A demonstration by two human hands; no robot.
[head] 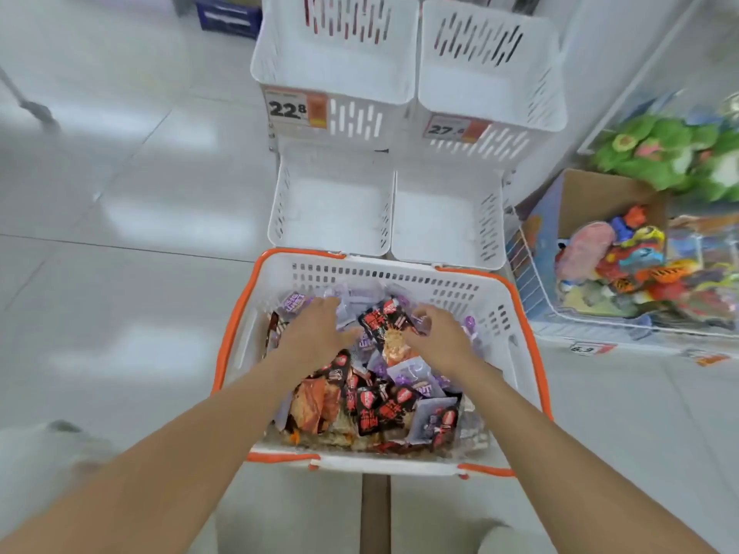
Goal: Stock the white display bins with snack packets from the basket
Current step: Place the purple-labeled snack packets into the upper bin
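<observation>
We see nothing stocked: white slotted plastic display bins [332,201] empty, red-and-purple foil snack packets [384,401] all in the orange-rimmed white basket [400,273]. Our left hand [316,329] spreads fingers over them; right hand [444,333] curls, grip unclear.

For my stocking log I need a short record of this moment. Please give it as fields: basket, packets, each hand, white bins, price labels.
basket: white, orange rim, directly before the lower bins, full of packets
snack packets: black-red and purple, mixed
left hand: inside the basket, on purple packets; grip unclear
right hand: inside the basket, at a black-red packet; grip unclear
lower bins: two, both empty
upper bins: two, nothing seen inside
price labels: 22.8 on upper left bin; the right one blurred
</observation>
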